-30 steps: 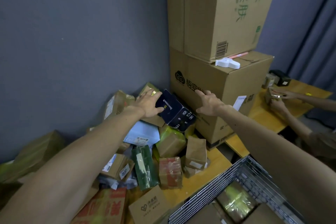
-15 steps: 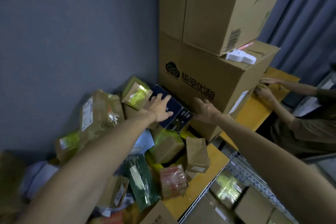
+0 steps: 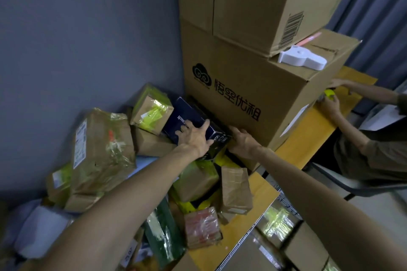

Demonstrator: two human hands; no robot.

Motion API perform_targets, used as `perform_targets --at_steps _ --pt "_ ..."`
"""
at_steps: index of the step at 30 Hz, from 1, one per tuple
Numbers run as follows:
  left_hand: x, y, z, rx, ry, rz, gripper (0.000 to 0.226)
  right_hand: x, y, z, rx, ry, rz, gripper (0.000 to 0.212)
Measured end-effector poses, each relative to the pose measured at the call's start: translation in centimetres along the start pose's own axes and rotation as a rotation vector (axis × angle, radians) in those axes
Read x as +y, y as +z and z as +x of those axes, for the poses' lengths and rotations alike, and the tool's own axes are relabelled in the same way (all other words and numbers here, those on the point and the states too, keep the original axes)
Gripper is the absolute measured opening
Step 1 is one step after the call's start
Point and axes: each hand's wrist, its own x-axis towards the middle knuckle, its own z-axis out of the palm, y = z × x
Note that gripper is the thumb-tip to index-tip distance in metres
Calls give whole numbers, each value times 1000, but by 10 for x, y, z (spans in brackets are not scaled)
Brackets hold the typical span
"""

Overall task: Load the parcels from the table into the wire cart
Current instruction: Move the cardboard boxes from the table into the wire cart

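The dark blue box (image 3: 187, 114) lies tilted on top of the parcel heap on the yellow table (image 3: 295, 149), near the middle of the view, with its right end against the foot of the large printed carton (image 3: 253, 86). The left hand (image 3: 193, 137) rests on its top face, fingers spread and straight, thumb pointing to one o'clock. The right hand (image 3: 243, 142) is apart from it at three o'clock, wedged between box and carton. Its fingertips are in shadow, so I cannot tell whether they hook round the box. A small carton with yellow-green tape (image 3: 152, 110) touches the box at nine o'clock, and a tape-wrapped brown parcel (image 3: 99, 149) sits farther out at eight. A paper-wrapped parcel (image 3: 235, 189) and a red parcel (image 3: 201, 226) lie at six. The wire cart (image 3: 284, 202) stands at five o'clock beside the table edge, with a shiny wrapped parcel (image 3: 277, 220) inside. A white plastic device (image 3: 301, 59) lies on the printed carton. At three o'clock another person's hand (image 3: 330, 105) is over the table.
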Motion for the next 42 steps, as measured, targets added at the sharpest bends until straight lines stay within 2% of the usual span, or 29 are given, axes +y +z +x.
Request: perform_targets --at_steps 4,7,9,15,20,24,27,32,35,42 --pt "-6 2 -5 -19 1 28 69 2 6 11 1 -81 -5 70" --pt "-17 0 -15 -7 20 -8 53 5 12 18 -27 -39 81 79" --pt "-27 -1 -21 4 31 -36 51 4 13 19 -79 -40 105 81" --pt "-46 -1 -24 -24 47 -56 60 -4 19 25 -136 -20 340 112" --pt "-39 -1 -25 -45 -6 -251 60 -15 23 31 -120 -8 524 117" --pt "-34 -7 -24 -38 -100 -358 84 -21 22 32 -138 -49 528 128" --pt "-31 -12 -24 -32 -198 -489 97 -24 16 26 -145 -66 518 125" --pt "-27 -30 -26 -12 -279 -628 102 -21 3 14 -125 -92 571 119" --pt "-19 -44 -34 20 -290 -639 101 -19 -9 3 -114 -92 635 116" --pt "-4 -55 -63 58 -283 -594 96 -20 -20 -34 -215 -17 749 113"
